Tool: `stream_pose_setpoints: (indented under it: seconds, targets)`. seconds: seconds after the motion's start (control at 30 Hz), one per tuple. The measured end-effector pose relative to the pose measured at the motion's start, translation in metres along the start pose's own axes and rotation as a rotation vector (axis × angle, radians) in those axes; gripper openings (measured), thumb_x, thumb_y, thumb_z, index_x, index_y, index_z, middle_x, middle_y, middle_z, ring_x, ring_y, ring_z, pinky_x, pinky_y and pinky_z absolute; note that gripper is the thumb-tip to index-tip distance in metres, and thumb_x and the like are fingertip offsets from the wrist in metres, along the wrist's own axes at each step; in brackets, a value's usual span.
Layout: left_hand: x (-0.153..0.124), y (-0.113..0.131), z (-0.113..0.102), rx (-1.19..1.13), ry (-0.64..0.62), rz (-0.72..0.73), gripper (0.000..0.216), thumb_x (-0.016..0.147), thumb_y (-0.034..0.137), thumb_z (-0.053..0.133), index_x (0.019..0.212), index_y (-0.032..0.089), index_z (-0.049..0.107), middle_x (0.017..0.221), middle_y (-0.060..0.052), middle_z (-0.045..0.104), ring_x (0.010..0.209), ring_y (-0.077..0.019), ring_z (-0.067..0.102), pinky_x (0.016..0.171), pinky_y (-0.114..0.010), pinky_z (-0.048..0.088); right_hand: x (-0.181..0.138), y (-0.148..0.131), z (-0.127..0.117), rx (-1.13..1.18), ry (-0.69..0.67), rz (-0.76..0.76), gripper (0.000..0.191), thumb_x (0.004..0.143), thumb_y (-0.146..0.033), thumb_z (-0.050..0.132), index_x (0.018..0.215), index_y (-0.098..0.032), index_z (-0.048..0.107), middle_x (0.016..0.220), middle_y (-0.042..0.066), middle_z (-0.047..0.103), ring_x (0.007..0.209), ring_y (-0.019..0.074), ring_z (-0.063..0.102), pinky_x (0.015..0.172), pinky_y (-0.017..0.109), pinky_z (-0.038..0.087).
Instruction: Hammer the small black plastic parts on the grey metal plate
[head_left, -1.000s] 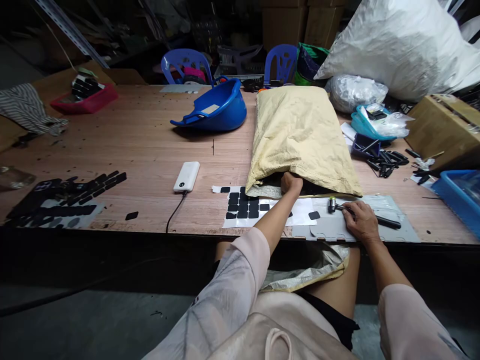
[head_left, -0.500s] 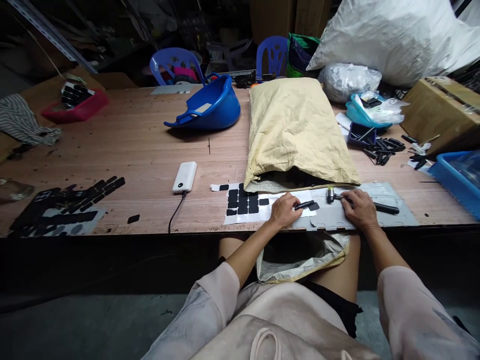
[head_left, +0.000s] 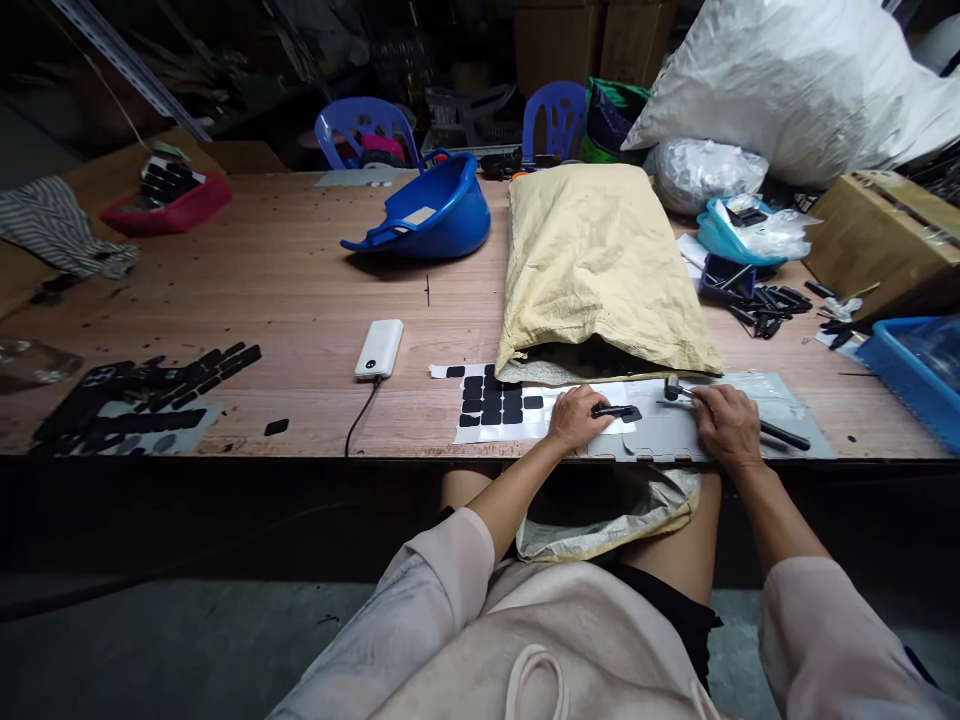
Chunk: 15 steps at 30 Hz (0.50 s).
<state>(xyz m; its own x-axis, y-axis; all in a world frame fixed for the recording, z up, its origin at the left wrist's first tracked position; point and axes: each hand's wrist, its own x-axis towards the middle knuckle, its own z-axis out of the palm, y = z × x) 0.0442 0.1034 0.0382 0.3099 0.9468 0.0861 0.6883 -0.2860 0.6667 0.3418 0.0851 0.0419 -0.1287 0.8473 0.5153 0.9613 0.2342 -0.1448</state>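
— Sitting where, and working at what kind of surface?
— Sitting at a long brown wooden tabletop [head_left: 300,290] in a dim, cluttered storeroom. Facing two blue plastic chairs [head_left: 360,125] beyond the far edge, a huge white plastic bag [head_left: 795,80] and a brown cardboard box [head_left: 885,240] over on the right.
— Seeing what closer in?
— Seeing a tipped blue plastic basin [head_left: 435,215], a white power bank [head_left: 379,348] trailing a cable, and a stuffed yellow woven sack [head_left: 600,260] opening toward the near edge. Just before that mouth, seeing a white backing sheet of black square pads [head_left: 495,405] beside a flat grey board [head_left: 660,438].
— Gripping what with the left hand [head_left: 576,418]?
— Pinching a short black rod [head_left: 611,411] in closed fingertips, low over the sheet's right end. Lying left to right, free end pointing right.
— And with the right hand [head_left: 726,425]?
— Curling the fingers over a small hammer [head_left: 671,386] on the grey board. Pointing the bright metal head left and away, trailing the thin black handle right and slightly nearer.
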Motion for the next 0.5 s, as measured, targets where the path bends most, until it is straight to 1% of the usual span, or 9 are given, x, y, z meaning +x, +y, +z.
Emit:
stream_pose_setpoints:
  seconds: [0.03,0.1,0.17,0.27,0.37,0.5]
  targets:
    - [0.000,0.000,0.000,-0.009,-0.005,-0.006,0.015,0.084,0.028,0.080,0.099,0.027,0.079,0.101,-0.001,0.071,0.100,-0.0212,0.065,0.096,-0.035,0.049,-0.001,-0.009,-0.005,0.017,0.026,0.018,0.027,0.100,-0.037,0.050,0.109,-0.024,0.072,0.102,0.009,0.070,0.091,0.0238,0.061,0.078,0.036,0.044]
    - [0.001,0.002,-0.001,-0.028,-0.012,-0.019,0.016,0.084,0.028,0.080,0.099,0.027,0.079,0.102,-0.001,0.071,0.101,-0.0212,0.064,0.097,-0.035,0.048,-0.005,-0.030,-0.014,0.093,0.037,0.037,0.029,0.101,-0.037,0.049,0.117,-0.026,0.071,0.108,0.009,0.070,0.096,0.0229,0.065,0.077,0.034,0.048]
    - [0.001,0.003,-0.003,-0.042,-0.013,-0.037,0.017,0.083,0.028,0.080,0.099,0.027,0.079,0.102,-0.001,0.070,0.101,-0.0212,0.064,0.098,-0.035,0.048,-0.010,-0.053,-0.020,0.176,-0.003,0.028,0.031,0.101,-0.037,0.050,0.122,-0.028,0.070,0.112,0.009,0.070,0.099,0.0227,0.067,0.078,0.033,0.052]
    - [0.001,0.005,-0.004,-0.049,-0.024,-0.053,0.016,0.082,0.027,0.081,0.098,0.027,0.080,0.102,-0.001,0.070,0.102,-0.0213,0.064,0.099,-0.035,0.048,-0.015,-0.079,-0.023,0.300,-0.070,0.002,0.033,0.102,-0.037,0.049,0.126,-0.029,0.070,0.108,0.008,0.072,0.099,0.0228,0.069,0.082,0.034,0.056]
    - [0.000,0.007,-0.006,-0.051,-0.028,-0.051,0.016,0.083,0.027,0.081,0.099,0.027,0.080,0.103,-0.001,0.070,0.103,-0.0216,0.064,0.099,-0.036,0.047,-0.016,-0.090,-0.020,0.376,-0.077,-0.006,0.033,0.102,-0.036,0.049,0.128,-0.029,0.069,0.104,0.008,0.073,0.095,0.0227,0.070,0.084,0.036,0.058]
    - [0.000,0.007,-0.006,-0.052,-0.029,-0.049,0.016,0.085,0.028,0.080,0.101,0.028,0.080,0.103,-0.001,0.070,0.104,-0.0219,0.063,0.100,-0.036,0.047,-0.017,-0.095,-0.016,0.391,-0.046,-0.011,0.033,0.102,-0.033,0.049,0.130,-0.029,0.068,0.107,0.007,0.073,0.097,0.0220,0.071,0.086,0.035,0.057]
